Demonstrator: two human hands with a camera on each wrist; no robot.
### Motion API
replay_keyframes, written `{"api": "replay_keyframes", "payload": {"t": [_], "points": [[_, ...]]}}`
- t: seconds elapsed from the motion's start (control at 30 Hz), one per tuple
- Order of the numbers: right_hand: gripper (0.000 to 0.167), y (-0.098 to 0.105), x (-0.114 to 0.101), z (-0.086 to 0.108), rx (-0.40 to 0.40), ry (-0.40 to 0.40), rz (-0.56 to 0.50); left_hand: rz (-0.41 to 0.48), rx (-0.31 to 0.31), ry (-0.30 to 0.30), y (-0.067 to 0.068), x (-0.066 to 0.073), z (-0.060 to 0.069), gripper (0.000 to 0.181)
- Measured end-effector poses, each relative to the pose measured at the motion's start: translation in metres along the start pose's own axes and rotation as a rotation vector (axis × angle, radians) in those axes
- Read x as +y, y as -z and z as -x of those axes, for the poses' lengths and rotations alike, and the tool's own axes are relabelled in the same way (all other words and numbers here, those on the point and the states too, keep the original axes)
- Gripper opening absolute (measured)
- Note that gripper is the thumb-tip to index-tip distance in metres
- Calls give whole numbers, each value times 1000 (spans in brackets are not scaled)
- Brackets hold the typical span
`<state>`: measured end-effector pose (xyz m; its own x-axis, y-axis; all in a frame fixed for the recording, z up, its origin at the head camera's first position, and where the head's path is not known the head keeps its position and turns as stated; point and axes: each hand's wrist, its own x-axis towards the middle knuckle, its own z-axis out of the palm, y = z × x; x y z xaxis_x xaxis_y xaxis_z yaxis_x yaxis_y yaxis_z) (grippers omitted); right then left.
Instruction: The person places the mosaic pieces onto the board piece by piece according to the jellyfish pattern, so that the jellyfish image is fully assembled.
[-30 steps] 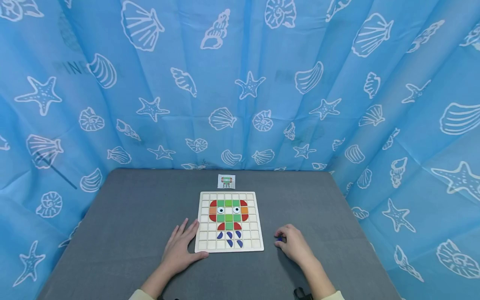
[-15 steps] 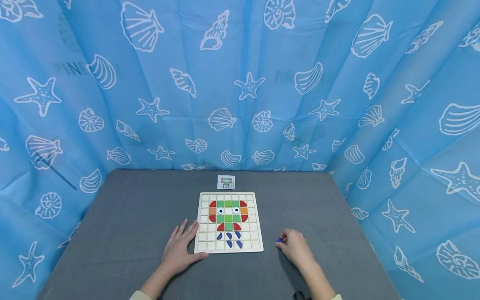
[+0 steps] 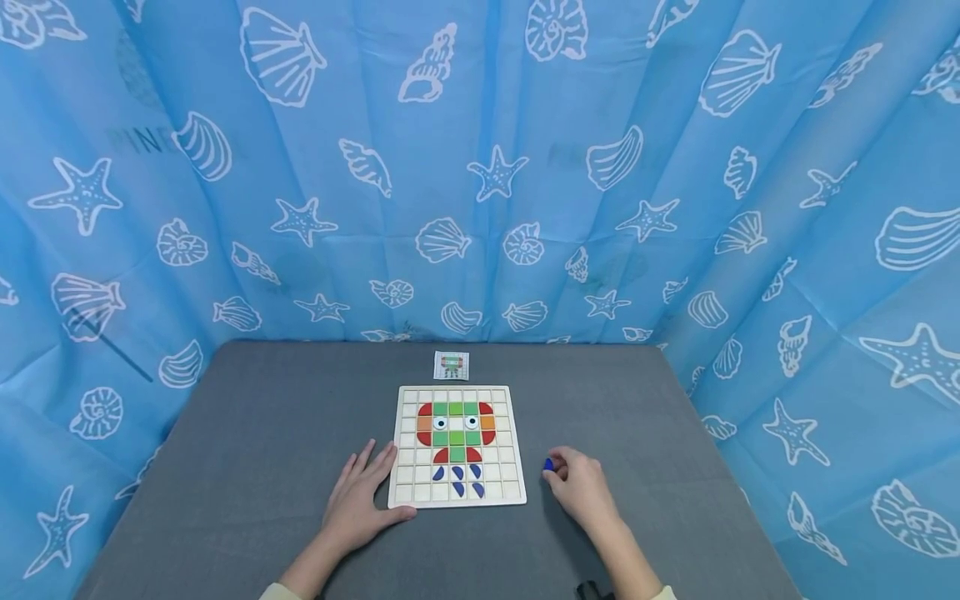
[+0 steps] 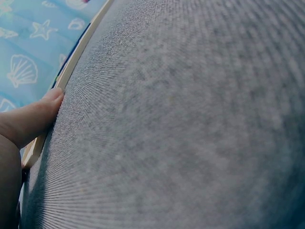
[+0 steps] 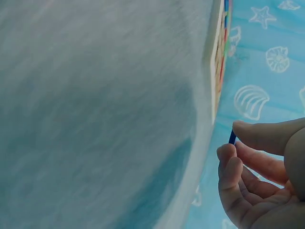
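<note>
My right hand (image 3: 583, 487) pinches a blue half-round tile (image 3: 548, 464) between thumb and fingertips, just right of the board. In the right wrist view that tile (image 5: 232, 137) shows edge-on, a thin blue strip. The wooden grid board (image 3: 513, 450) carries red, orange and green tiles, two eye tiles and several blue half-round tiles (image 3: 478, 490) in its lower rows. At the board's lower left my left hand (image 3: 358, 504) rests with fingers spread, touching the side and front edge. Its thumb (image 4: 38, 114) lies against the board's edge in the left wrist view.
A small picture card (image 3: 452, 365) lies behind the board, printed with a similar coloured figure. Grey cloth covers the table (image 3: 285, 417). A blue curtain (image 3: 480, 208) with shell and starfish prints hangs behind and at the sides.
My right hand has lifted the blue half-round tile off the table and moved it slightly left and away from me, towards the board. The left hand stays still.
</note>
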<state>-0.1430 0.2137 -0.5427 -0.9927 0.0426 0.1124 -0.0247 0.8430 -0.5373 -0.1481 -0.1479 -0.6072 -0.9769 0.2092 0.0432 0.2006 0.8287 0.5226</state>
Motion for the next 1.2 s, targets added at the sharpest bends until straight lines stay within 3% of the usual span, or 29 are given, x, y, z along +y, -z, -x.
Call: {"api": "replay_keyframes", "payload": {"t": [0.37, 0.67, 0.93, 1.2], "points": [[19, -17, -48, 2, -16, 103, -35, -3, -11, 11, -2, -4, 0, 117], [19, -40, -87, 2, -136, 154, -113, -11, -10, 7, -1, -4, -1, 117], [17, -53, -102, 2, -185, 171, -135, -6, -5, 7, -2, -2, 0, 116], [16, -67, -113, 2, -205, 234, -82, -7, -12, 2, -1, -1, -1, 116]]}}
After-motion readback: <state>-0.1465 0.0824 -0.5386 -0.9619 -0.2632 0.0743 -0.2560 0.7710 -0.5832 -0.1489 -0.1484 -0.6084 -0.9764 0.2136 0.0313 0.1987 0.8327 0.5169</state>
